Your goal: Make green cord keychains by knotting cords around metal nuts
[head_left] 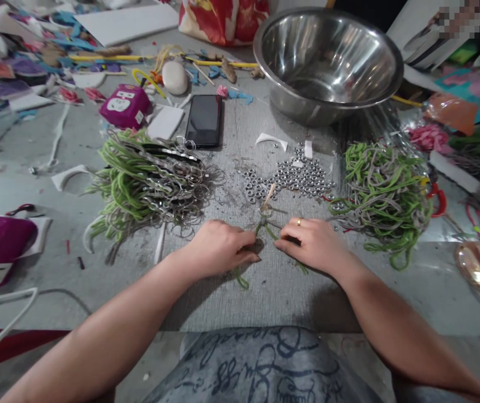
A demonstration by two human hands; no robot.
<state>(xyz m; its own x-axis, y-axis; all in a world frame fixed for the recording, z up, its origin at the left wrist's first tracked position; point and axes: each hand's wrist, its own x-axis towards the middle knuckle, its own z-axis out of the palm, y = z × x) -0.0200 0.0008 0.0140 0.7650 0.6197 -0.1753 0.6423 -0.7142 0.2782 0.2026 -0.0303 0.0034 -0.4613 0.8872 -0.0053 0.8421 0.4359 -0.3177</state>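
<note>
My left hand (227, 246) and my right hand (309, 243) are low over the table, each closed on one strand of a green cord (270, 230). The strands meet between the hands at a small ring by a short pale peg (270, 193). A loose end of cord hangs below each hand. Just beyond lies a spread of small silver ring-like beads (302, 176). To the left is a bundle of green and grey cords (118, 184) with metal rings at its right end. A second tangled pile of cords (386, 190) lies on the right.
A large steel bowl (328, 61) stands at the back right, with a black phone (203, 120) to its left. Purple boxes (126, 106) and a white cable (7, 324) are on the left. Red-handled scissors (438, 200) lie beside the right pile. Scraps cover the back left.
</note>
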